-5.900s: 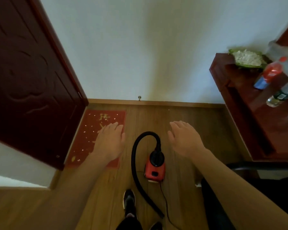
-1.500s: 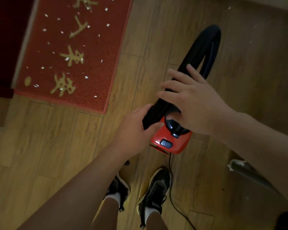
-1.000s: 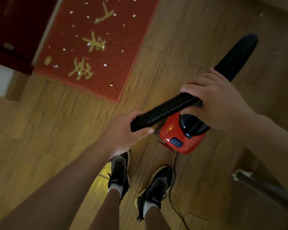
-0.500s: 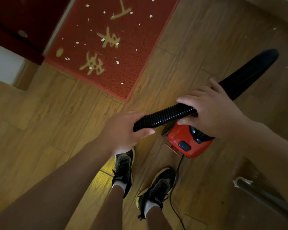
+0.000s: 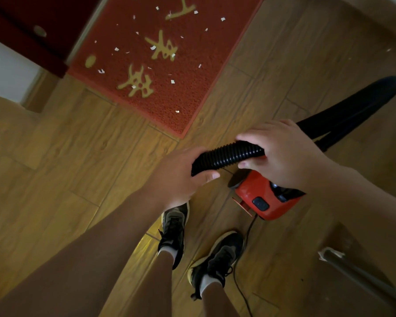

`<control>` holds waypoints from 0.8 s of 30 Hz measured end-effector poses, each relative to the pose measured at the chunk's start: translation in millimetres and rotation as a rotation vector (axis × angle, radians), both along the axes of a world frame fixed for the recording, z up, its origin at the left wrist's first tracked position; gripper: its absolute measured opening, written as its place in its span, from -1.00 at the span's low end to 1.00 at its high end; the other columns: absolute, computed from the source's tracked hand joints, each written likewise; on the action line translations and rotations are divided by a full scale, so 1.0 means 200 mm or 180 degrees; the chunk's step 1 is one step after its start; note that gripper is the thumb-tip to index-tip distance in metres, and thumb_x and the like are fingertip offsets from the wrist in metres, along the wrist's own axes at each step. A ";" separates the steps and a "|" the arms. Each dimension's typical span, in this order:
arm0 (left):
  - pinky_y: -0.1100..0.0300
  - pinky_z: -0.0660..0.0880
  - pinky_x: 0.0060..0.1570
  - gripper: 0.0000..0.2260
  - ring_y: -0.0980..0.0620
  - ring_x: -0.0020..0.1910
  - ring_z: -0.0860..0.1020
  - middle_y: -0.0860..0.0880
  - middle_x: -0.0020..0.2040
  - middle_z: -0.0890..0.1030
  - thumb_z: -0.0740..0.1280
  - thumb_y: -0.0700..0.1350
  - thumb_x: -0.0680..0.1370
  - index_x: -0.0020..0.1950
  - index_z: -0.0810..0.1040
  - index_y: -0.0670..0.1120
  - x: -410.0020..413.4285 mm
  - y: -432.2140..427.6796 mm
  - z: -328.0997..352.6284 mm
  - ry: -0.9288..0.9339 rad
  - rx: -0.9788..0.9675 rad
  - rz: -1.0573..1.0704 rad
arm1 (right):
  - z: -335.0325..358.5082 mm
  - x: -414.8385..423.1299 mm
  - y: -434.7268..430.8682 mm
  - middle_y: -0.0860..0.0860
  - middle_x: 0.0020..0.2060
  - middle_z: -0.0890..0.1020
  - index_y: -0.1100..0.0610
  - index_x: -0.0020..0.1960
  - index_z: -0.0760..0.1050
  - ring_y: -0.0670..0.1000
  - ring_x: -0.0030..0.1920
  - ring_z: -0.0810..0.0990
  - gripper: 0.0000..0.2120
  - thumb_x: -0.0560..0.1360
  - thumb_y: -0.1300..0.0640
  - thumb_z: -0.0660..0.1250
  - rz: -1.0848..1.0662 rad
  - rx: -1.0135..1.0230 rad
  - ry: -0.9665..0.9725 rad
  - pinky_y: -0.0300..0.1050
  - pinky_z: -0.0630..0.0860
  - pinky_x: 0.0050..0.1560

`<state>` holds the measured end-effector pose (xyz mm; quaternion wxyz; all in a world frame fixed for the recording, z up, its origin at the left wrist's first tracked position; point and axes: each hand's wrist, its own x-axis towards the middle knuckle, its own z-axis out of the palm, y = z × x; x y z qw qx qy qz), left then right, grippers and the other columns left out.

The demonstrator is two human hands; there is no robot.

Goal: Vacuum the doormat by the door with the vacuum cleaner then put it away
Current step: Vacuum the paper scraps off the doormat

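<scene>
The vacuum cleaner (image 5: 262,197), a small red canister, sits on the wooden floor (image 5: 55,179) just right of centre, with a dark button (image 5: 260,203) on its near face. Its black ribbed hose (image 5: 226,156) runs level above the body, then loops away toward two o'clock. Your left hand (image 5: 178,177) is curled around the free end of the hose, thumb tucked beneath it. Your right hand (image 5: 284,154) is wrapped over the hose further along, directly above the canister. A thin cord (image 5: 246,234) trails from the body toward six o'clock, passing beside your shoes (image 5: 217,257).

The doormat (image 5: 192,92), red with gold characters, lies at eleven o'clock from the vacuum, well apart from the hose end. White paper scraps (image 5: 172,81) are scattered over it. A dark red door (image 5: 28,19) borders the mat at ten o'clock.

You seem to be at the opening step: getting the hose in hand, with no cleaning done yet. The next move probably calls for swinging the hose mouth toward eleven o'clock onto the mat and freeing one hand to press the button. Whether the machine is running cannot be told.
</scene>
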<state>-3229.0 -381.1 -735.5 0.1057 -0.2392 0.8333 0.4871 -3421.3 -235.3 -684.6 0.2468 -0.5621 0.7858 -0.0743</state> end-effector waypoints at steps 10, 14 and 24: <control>0.05 0.43 -0.05 -0.67 0.05 -0.04 0.53 0.11 -0.04 0.58 0.49 0.06 0.53 0.27 0.57 0.06 0.15 -0.23 -0.04 -0.0185 -0.0377 -0.0064 | 0.07 0.00 -0.02 -0.05 0.00 0.66 0.11 0.27 0.57 0.01 0.06 0.61 -0.53 0.42 -0.02 0.53 -0.0645 0.0192 -0.0326 -0.04 0.47 0.17; 0.00 0.45 -0.05 -0.69 0.01 -0.06 0.50 0.08 -0.09 0.53 0.51 0.08 0.51 0.18 0.59 0.01 0.13 -0.27 -0.01 -0.0035 -0.0619 -0.0289 | 0.08 0.04 -0.07 -0.10 0.14 0.64 0.01 0.39 0.50 -0.09 0.15 0.58 -0.43 0.43 -0.10 0.51 -0.0766 0.0642 -0.0653 -0.22 0.43 0.12; 0.05 0.37 -0.07 -0.71 -0.04 -0.01 0.51 0.09 -0.08 0.50 0.53 0.05 0.48 0.11 0.59 -0.04 0.00 -0.21 0.02 0.0345 -0.0774 -0.0830 | 0.02 0.18 -0.23 -0.06 -0.20 0.67 -0.01 0.10 0.63 -0.14 -0.27 0.61 -0.69 0.45 -0.16 0.47 -0.0851 0.0835 -0.1197 -0.16 0.52 -0.27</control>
